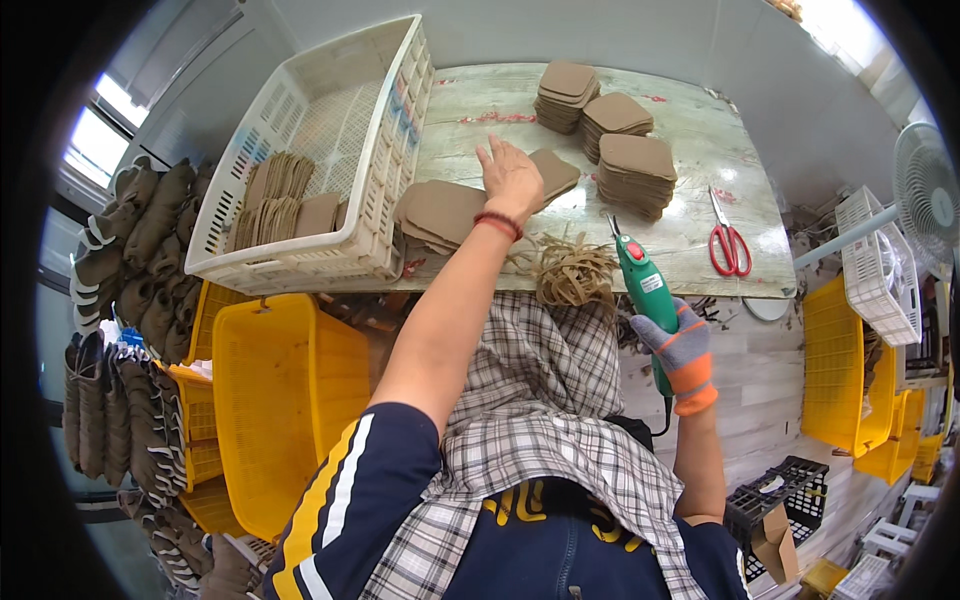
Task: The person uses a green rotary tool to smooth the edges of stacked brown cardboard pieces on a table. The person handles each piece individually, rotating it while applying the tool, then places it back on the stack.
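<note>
My bare left hand point(512, 178) reaches over the table with fingers stretched out. It lies between a fanned pile of flat brown pieces point(440, 212) and another brown piece point(553, 176) on its right, seeming to rest at the latter's edge. My right hand point(684, 355), in a grey and orange glove, is wrapped round a green corded electric hand tool point(641, 275). Its thin metal tip points away from me, above the table's front edge. Between my hands lies a tangle of narrow brown trimmings point(572, 270), partly hanging over the edge.
Three neat stacks of brown pieces point(637, 172) stand farther back. Red-handled scissors point(730, 245) lie at the right. A white crate point(388, 130) at the left holds more pieces. Below are yellow bins point(262, 400), with shoe uppers point(110, 405) far left and a fan point(925, 195) right.
</note>
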{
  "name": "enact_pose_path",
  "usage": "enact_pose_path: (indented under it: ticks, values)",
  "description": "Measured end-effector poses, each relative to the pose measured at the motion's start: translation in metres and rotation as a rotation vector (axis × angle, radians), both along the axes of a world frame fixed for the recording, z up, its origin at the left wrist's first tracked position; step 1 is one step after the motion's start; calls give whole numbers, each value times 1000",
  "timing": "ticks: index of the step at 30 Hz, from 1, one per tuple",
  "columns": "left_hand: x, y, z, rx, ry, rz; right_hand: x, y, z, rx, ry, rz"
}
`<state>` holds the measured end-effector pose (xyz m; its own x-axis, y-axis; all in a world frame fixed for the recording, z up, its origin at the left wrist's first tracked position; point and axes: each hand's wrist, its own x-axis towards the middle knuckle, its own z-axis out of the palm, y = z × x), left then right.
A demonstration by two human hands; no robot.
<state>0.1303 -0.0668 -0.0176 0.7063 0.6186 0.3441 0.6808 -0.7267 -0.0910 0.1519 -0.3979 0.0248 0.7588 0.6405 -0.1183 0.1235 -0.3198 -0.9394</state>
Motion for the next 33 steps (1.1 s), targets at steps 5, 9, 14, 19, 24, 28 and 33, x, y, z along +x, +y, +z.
enact_pose_path:
  ticks: [5,9,14,19,24,28,33]
  values:
    - [28,-3,3,-364,219,174,-2,-6,2,-18,54,-36]
    - [22,-9,-10,-246,-118,131,0,-6,0,-1,83,-62]
    - [0,-9,-17,-937,-869,13,5,0,-3,34,66,-58]
    - [-12,-71,31,-1888,-1801,-138,7,6,11,36,-4,-75]
    - [-1,-93,52,-2240,-2117,-125,1,12,25,69,-20,-107]
    - [5,-99,59,-2393,-2172,-137,0,16,34,125,41,-100]
    - [10,-104,58,-2505,-2181,-113,-4,19,37,146,83,-109]
